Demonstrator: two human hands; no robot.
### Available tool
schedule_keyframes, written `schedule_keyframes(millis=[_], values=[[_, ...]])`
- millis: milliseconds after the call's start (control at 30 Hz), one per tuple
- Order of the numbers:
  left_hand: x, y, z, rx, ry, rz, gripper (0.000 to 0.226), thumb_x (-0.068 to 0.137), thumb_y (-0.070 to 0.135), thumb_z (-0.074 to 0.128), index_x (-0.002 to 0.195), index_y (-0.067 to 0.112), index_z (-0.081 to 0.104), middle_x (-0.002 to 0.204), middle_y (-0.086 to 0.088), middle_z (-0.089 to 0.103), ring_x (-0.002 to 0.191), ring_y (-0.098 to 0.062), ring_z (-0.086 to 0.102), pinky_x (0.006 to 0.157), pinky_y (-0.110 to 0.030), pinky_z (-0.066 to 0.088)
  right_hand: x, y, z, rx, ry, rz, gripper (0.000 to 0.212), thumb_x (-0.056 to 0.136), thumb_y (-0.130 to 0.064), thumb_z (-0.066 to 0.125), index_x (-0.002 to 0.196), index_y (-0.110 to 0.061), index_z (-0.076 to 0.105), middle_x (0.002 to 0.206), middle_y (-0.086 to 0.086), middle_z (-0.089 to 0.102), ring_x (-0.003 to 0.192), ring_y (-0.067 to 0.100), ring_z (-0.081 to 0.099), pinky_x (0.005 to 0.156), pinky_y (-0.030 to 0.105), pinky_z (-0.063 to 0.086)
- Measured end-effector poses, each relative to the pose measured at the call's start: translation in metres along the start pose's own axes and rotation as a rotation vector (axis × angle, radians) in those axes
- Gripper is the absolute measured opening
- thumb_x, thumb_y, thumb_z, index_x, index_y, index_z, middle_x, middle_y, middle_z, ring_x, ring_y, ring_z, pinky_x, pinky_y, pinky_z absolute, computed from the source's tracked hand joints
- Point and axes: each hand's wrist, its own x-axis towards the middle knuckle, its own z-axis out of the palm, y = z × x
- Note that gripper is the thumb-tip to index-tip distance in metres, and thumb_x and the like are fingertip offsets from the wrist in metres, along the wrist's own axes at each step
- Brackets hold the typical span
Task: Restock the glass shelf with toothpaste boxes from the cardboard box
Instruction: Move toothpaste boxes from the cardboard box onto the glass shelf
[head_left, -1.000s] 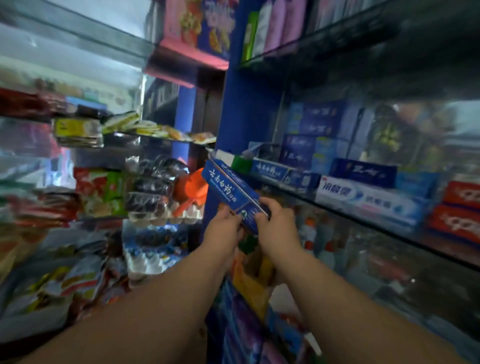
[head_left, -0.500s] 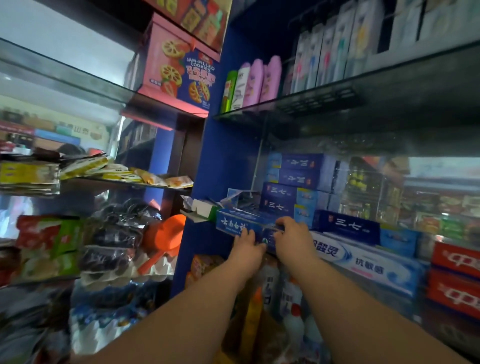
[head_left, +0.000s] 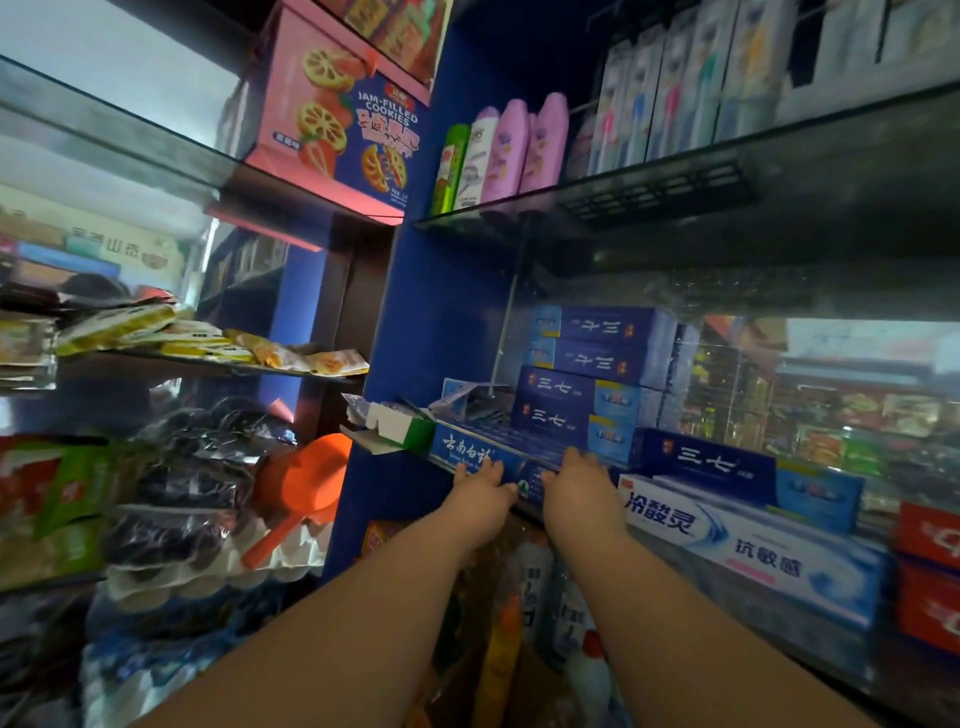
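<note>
Blue toothpaste box (head_left: 470, 451) now further onto glass shelf (head_left: 727, 592) (front edge), left hand (head_left: 483, 501), right hand (head_left: 577, 491), fingers (head_left: 492, 469) straight, pushing.

The left hand (head_left: 480, 491) and right hand (head_left: 576, 486) hide part of the blue toothpaste box (head_left: 467, 451).

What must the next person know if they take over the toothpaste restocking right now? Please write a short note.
Left grip: open, straight fingers pressing the front of the blue toothpaste box.
Right grip: open, fingers laid over the same box's top edge.
Things: the box lies lengthwise at the front left of the glass shelf, before the stacked dark blue boxes. The cardboard box is not in view.
Done: this box is on the shelf.
To do: probably nudge it into line, let go, fetch more; how many remain cannot be told.
</note>
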Motion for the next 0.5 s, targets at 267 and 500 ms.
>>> schedule_keyframes(millis=[267, 500], values=[[0.006, -0.008, 0.007, -0.055, 0.019, 0.013, 0.051, 0.102, 0.017, 0.034, 0.151, 0.009, 0.019, 0.161, -0.008, 0.01, 0.149, -0.025, 0.004, 0.121, -0.04, 0.003, 0.006, 0.008, 0.013, -0.072, -0.019, -0.071, 0.042, 0.094, -0.017, 0.05, 0.135, -0.01, 0.043, 0.142, 0.012, 0.035, 0.124, 0.026, 0.043, 0.095, 0.035, 0.043], [-0.004, -0.013, 0.001, -0.142, 0.024, -0.021, 0.047, 0.102, 0.019, 0.034, 0.149, 0.017, 0.027, 0.16, -0.005, 0.014, 0.147, -0.026, 0.013, 0.119, -0.039, 0.016, -0.004, 0.005, 0.007, 0.016, 0.06, -0.03, 0.048, 0.099, -0.029, 0.042, 0.143, -0.014, 0.032, 0.144, 0.01, 0.037, 0.13, 0.028, 0.038, 0.105, 0.046, 0.037]])
